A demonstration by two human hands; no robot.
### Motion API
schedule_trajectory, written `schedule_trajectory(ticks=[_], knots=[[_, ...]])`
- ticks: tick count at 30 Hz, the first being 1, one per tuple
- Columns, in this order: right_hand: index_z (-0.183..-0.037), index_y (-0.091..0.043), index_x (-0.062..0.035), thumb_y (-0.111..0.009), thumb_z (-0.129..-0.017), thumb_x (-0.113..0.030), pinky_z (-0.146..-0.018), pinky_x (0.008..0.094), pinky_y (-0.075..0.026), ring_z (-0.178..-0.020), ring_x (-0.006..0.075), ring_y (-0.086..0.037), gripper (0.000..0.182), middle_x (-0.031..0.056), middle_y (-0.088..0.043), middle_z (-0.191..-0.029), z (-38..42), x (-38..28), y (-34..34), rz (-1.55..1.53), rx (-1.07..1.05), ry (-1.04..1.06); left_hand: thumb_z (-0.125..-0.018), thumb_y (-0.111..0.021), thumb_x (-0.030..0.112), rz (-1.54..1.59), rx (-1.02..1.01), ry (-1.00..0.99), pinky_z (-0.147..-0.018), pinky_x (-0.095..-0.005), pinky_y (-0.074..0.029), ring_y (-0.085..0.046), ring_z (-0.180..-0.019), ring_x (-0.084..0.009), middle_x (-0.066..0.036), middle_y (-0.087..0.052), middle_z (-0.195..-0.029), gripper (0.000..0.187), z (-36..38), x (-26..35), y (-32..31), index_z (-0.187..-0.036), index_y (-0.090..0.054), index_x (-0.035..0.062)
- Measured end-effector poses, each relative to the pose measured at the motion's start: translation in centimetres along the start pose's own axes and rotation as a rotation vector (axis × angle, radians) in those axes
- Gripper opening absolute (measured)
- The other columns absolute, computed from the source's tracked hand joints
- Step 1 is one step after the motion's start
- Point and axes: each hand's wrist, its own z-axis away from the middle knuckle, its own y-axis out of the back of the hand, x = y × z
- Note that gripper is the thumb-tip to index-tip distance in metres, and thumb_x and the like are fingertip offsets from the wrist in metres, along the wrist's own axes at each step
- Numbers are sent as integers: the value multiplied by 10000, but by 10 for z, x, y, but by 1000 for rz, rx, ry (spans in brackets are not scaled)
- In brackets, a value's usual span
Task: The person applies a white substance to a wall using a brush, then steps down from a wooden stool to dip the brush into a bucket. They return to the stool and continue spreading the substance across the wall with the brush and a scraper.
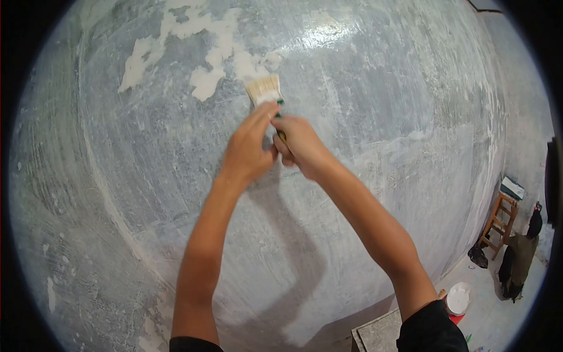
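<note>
My right hand (298, 144) is closed around the handle of a flat paintbrush (263, 90) with pale bristles and a green and dark handle. The bristles point up and to the left, at or close to the patchy grey wall (363, 105). My left hand (249, 144) is beside it, its fingertips at the base of the brush head and its thumb apart, near my right fingers. Whether the left fingertips press on the brush is hard to see. Whitish bare patches (208, 79) show on the wall just above and left of the bristles.
At the lower right are a wooden stool (498, 226) with a box-like item (512, 188) on it, a black bag (478, 256), dark cloth (519, 261) and a white bucket (458, 298). A pale flat-topped piece (378, 335) stands below my right arm.
</note>
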Motion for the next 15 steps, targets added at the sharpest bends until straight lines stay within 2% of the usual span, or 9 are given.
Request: schedule_trajectory(ticks=[1,4,6,9,11,15], knots=[[-889,-537,-81,-453,-1032,-285,-442,287,-308,-454,113,-319,262,-13,-400,-546,11,6,3,-90,-16,-87,-737,-758,46,35,-9,-1,-1104,-416,-454,-535,-1335,-336,-150,-582,-1416,634,9,6,-4,-1349,-592,60],[-953,-525,-92,-440,-1039,-285,-433,276,-287,-452,105,-311,228,-15,-402,-551,41,34,10,-185,-41,-148,-738,-764,76,120,-41,47,-1114,-421,-444,-567,-1298,-343,-160,-607,-1379,590,47,26,-12,-1309,-619,53],[-1016,-529,-59,-454,-1025,-272,-394,292,-322,-427,118,-377,226,13,-453,-550,61,53,14,-248,-81,-263,-735,-769,87,175,-55,84,-1124,-423,-434,-582,-1280,-347,-163,-621,-1358,567,71,39,-18,-1285,-635,48],[-1043,-518,-68,-440,-1036,-264,-397,276,-315,-441,103,-374,211,9,-458,-570,95,72,15,-250,-67,-344,-729,-782,105,192,-54,109,-1062,-418,-473,-609,-1250,-329,-149,-652,-1318,528,106,57,-24,-1240,-664,45],[-1042,-512,-75,-433,-1046,-254,-403,259,-307,-460,88,-369,196,-3,-452,-584,115,83,17,-236,-69,-381,-725,-783,95,170,-101,119,-933,-383,-512,-638,-1213,-284,-120,-677,-1292,495,126,68,-25,-1210,-687,60],[-1065,-497,-82,-453,-1051,-225,-407,242,-296,-475,71,-363,151,-15,-446,-597,141,77,14,-221,-100,-458,-742,-771,72,100,-91,58,-847,-355,-501,-661,-1173,-245,-92,-699,-1261,446,145,80,-20,-1183,-703,67]])
